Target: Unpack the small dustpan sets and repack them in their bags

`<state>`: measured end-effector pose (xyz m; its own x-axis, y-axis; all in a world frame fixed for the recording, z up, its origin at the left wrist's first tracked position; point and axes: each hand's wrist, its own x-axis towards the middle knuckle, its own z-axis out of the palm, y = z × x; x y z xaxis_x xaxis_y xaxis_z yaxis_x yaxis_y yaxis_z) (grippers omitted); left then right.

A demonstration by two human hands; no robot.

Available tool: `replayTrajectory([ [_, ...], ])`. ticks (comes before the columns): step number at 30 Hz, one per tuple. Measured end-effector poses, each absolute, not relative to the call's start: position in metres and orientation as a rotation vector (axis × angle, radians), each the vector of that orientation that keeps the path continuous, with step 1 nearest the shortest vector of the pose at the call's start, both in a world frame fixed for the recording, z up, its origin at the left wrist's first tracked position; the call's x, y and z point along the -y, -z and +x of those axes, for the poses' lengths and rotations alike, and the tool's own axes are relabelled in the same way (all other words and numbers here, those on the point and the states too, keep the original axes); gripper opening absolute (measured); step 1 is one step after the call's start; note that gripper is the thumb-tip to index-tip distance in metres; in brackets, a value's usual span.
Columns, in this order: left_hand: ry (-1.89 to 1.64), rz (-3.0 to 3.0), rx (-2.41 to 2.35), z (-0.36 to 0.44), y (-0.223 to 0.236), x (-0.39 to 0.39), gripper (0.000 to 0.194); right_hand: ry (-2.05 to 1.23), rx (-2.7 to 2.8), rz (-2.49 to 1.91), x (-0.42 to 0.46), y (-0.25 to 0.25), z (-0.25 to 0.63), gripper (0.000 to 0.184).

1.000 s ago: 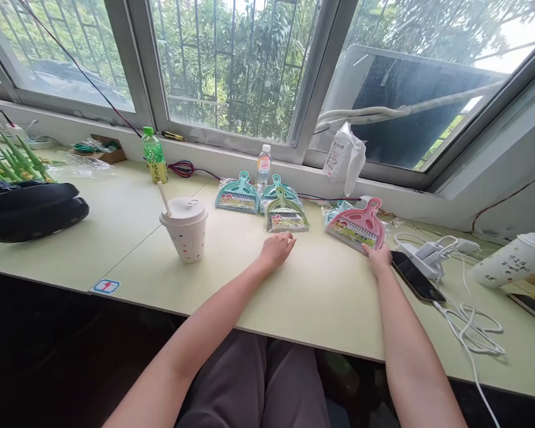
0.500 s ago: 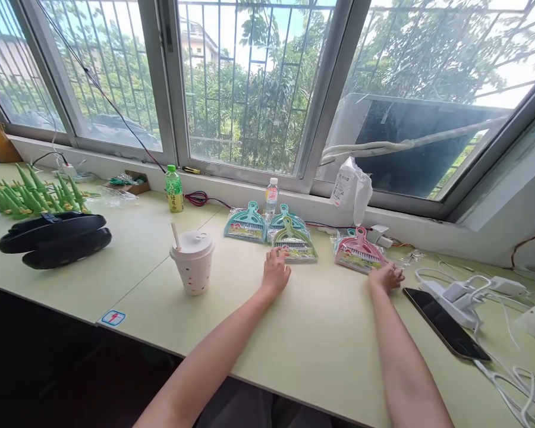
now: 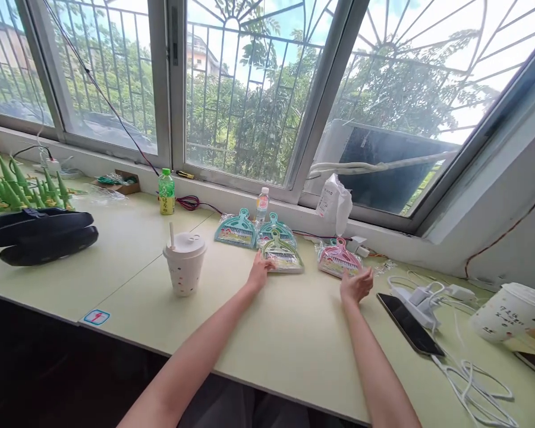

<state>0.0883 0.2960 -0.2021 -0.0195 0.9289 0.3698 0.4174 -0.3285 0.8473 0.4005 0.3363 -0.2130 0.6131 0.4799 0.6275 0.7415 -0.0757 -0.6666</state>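
My left hand [image 3: 259, 272] reaches out over the pale green table [image 3: 294, 339]. Its fingers lie stretched on the near left corner of a green dustpan-and-brush set [image 3: 282, 258] in clear wrap. My right hand [image 3: 356, 284] hovers just in front of a pink dustpan set [image 3: 336, 261], fingers loosely spread, holding nothing. Behind the green set lie two teal dustpan sets [image 3: 237, 229], [image 3: 274, 227], with a small water bottle [image 3: 262, 205] standing between them.
A white dotted cup with a straw [image 3: 184, 263] stands left of my left hand. A phone [image 3: 410, 324], chargers [image 3: 421, 295], white cables [image 3: 477, 380] and a paper cup [image 3: 510, 312] lie to the right. At far left are a black case [image 3: 40, 235] and a green bottle [image 3: 166, 191].
My view has tilted up and the hands sit farther out. The left hand has slid to the green set's corner. The right hand has come off the pink set and opened.
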Motion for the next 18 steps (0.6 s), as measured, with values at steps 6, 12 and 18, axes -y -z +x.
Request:
replayTrajectory([
  [6,-1.272,1.737,-1.32,0.092,0.187,-0.275,0.029,0.421,1.873,-1.183,-0.282,0.212,0.328,0.079],
  [12,-1.236,1.486,-0.837,0.095,0.189,-0.267,0.039,0.417,2.162,-1.093,-0.262,0.208,0.288,0.057],
  [18,-1.265,0.819,-0.796,0.093,0.187,-0.275,0.063,0.438,2.181,-0.996,-0.249,0.201,0.294,0.051],
])
